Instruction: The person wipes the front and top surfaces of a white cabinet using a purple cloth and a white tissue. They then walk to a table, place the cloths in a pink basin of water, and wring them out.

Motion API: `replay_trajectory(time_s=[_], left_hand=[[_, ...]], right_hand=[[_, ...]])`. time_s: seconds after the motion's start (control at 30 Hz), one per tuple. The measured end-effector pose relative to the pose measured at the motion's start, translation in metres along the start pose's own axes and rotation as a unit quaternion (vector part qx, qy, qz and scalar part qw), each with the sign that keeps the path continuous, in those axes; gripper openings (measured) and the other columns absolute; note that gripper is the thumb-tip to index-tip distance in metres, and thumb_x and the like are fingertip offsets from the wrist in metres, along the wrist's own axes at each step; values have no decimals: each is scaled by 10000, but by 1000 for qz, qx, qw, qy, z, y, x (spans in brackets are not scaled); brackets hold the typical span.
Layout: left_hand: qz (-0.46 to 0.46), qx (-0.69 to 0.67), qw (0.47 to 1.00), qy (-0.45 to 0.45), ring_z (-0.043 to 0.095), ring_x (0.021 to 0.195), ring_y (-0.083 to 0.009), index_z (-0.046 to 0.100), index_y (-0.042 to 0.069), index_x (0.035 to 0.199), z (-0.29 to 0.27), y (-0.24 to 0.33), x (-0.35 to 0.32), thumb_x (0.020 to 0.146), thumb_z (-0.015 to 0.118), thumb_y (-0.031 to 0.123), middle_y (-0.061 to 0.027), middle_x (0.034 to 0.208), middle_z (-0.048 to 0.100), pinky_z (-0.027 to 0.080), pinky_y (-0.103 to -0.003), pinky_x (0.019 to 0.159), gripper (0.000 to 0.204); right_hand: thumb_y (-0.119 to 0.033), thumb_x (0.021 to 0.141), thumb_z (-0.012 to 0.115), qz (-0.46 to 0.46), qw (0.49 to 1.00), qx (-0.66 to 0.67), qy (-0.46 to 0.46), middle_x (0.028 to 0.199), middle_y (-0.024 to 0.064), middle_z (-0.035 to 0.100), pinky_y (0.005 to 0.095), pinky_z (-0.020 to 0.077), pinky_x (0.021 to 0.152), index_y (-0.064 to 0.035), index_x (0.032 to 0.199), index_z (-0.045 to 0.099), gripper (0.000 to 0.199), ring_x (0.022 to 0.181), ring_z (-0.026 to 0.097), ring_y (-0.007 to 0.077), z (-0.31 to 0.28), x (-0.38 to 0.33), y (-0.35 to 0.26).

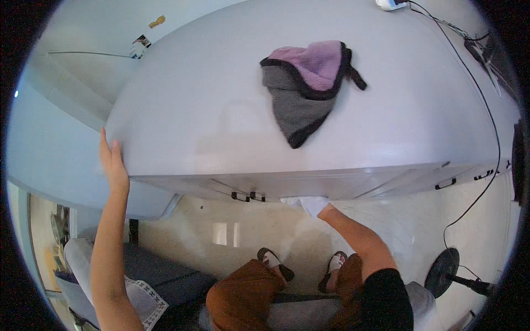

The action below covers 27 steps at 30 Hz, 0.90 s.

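- r. hand (pixel 321 210): lower centre, at the lower part of the table's front (pixel 298 183); white cloth (pixel 307 204) covers it to abt the wrist, so fingers hidden & can't tell how tight the grip is. prob. worn/held so fabric, not skin, meets the panel.
- l. hand (pixel 113 163): left of frame, up against the table's left edge, fingers extended, nothing seen in it; looks like a brace for the body.
- table (pixel 176 118): pale top fills upper centre; front edge runs l. to r. across mid frame, black handles (pixel 240 197) stick out below, l. of the cloth, so poss. snags sideways.
- purple & grey cloth (pixel 306 88): folded on top, upper centre, well apart from both hands; prob. parked there out of the way.
- black cable (pixel 491 118): curves down the right side, past the table's r. end.
- floor (pixel 248 218): strip btwn front & knees gives the r. arm some room; round-based black stand (pixel 441 273) limits lower right.
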<state>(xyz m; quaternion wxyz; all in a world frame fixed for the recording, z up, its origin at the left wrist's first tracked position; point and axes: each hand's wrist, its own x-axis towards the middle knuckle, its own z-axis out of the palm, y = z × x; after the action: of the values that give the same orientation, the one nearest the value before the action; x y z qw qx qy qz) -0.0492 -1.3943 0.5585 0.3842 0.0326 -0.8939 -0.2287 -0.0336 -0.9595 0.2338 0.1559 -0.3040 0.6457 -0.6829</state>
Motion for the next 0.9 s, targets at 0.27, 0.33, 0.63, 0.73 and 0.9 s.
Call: replay_trajectory(time_s=[0.27,0.33,0.63,0.73,0.9], left_hand=[[-21,2,1000,-1,323,1264,-292,285,-51,1354,-19,-21,3,927,413,289,-205,1393,310,237,-359,1046,560],[-14,4,1000,2,321,1266,-290,286,-51,1354,-7,-14,4,925,412,280,-203,1393,311,236,-358,1046,556],[-33,-29,999,-26,316,1264,-273,262,-20,1375,-18,-9,-1,931,398,286,-194,1396,299,233,-351,1045,556],[-29,-50,998,-30,317,1259,-262,254,-4,1382,-19,-13,-1,935,394,313,-187,1395,299,235,-352,1044,566],[-26,-42,998,-34,326,1249,-252,256,8,1386,-11,-8,2,932,401,334,-178,1392,302,244,-350,1038,578]], right_hand=[[-229,827,523,-195,926,-294,137,1204,146,463,408,407,850,-120,1204,509,393,1028,509,292,-53,-18,-55],[-303,805,522,-210,786,-515,269,1287,140,361,430,405,795,-166,1224,483,442,1007,487,308,-62,-35,-1],[-154,841,526,-4,911,-389,134,1103,79,571,298,477,767,-219,1218,528,382,916,585,218,-29,-98,73],[-124,840,568,82,947,-300,77,1209,148,545,321,494,758,-141,1168,572,329,1055,559,258,-58,-84,-15],[-245,780,652,-186,777,-497,340,1191,213,520,393,454,815,-138,1151,575,394,1089,520,327,-57,-28,-110]])
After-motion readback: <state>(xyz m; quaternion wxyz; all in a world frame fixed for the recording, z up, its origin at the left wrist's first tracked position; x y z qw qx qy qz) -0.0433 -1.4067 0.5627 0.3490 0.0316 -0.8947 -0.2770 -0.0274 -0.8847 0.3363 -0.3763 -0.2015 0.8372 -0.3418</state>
